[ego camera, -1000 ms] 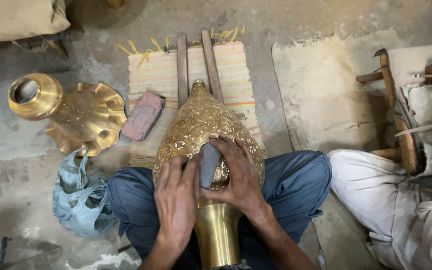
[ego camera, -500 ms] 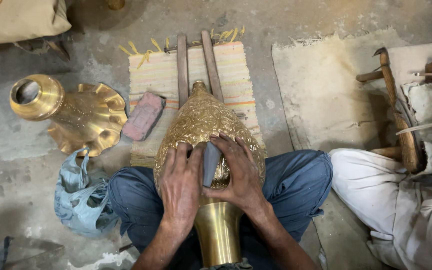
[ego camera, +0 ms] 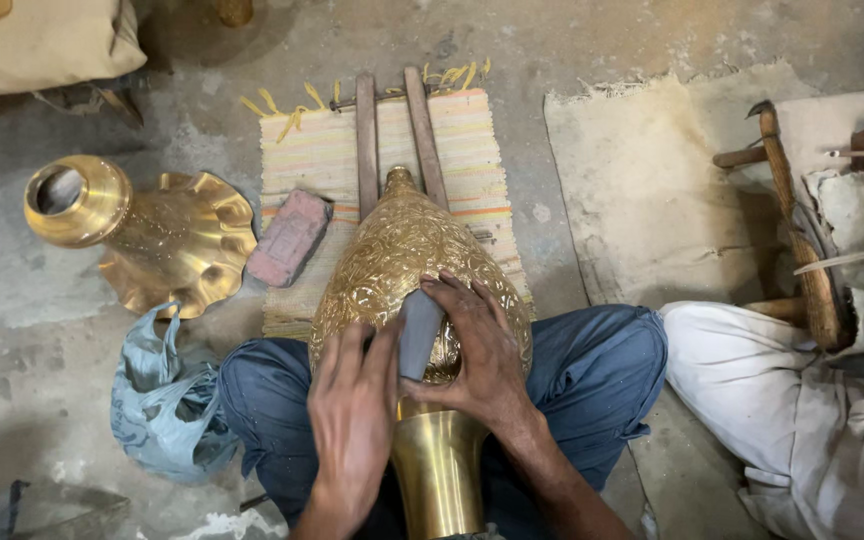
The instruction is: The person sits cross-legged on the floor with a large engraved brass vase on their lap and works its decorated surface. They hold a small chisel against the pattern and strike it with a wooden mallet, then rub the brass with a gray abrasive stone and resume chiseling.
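I had the engraved brass vase (ego camera: 392,270) lying across my lap, body toward the striped mat (ego camera: 312,170), its plain polished neck (ego camera: 439,470) pointing back at me between my knees. The vase's tip rested btwn two wooden slats (ego camera: 366,130) laid on the mat's far half.

My right hand (ego camera: 482,360) was wrapped over the vase body w/ fingers spread, pinching a grey wedge-shaped stone (ego camera: 418,330) flat against the engraving. My left hand (ego camera: 352,410) lay just beside it, fingers pressed to the stone's left edge and to the brass; so both hands were closed on the stone, not wide.

A reddish brick (ego camera: 289,238) sat on the mat's left edge, just left of the vase. Further left, on the concrete floor (ego camera: 72,320), a second brass piece w/ a scalloped flare (ego camera: 142,235) lay on its side. A blue-grey plastic bag (ego camera: 162,400) was crumpled near my left knee.

At the right, another person's white trouser leg (ego camera: 752,380) touched my knee, near wooden tools (ego camera: 792,230) on a beige cloth (ego camera: 642,190).
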